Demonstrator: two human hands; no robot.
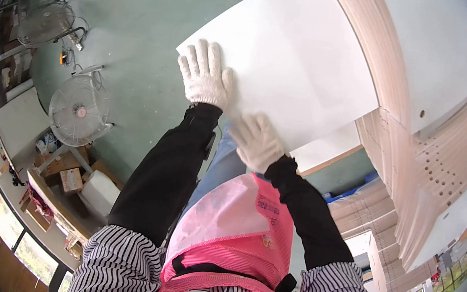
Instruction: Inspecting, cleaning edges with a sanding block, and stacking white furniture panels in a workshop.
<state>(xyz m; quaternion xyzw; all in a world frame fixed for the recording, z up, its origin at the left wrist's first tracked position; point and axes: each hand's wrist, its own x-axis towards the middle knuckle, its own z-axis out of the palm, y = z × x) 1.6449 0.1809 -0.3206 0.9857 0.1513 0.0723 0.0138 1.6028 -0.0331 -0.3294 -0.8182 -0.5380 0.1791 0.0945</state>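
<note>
The left hand, in an off-white knit glove, lies flat with the palm down on the left corner of a large white panel, its fingers straight and pointing away from the body, the thumb held a little out to the side. The right hand, gloved alike and slightly blurred, is spread over the panel's near edge, with the fingers pointing up and to the left; whether its whole palm presses on the surface cannot be told. Neither hand is closed around anything: the fingers of both are extended. The white panel sits in front of the person, reaching out over the green floor, and its right edge runs along a stack of boards with pale wood-coloured layered edges. Just below its near right part shows a second white board with a brown edge. Further right, more stacked boards carry a group of round holes. On the left stand a round metal fan and, beyond it, another fan with loose cables near it. Cardboard boxes lie below the nearer fan. The person wears a pink apron, black oversleeves and a striped shirt.
</note>
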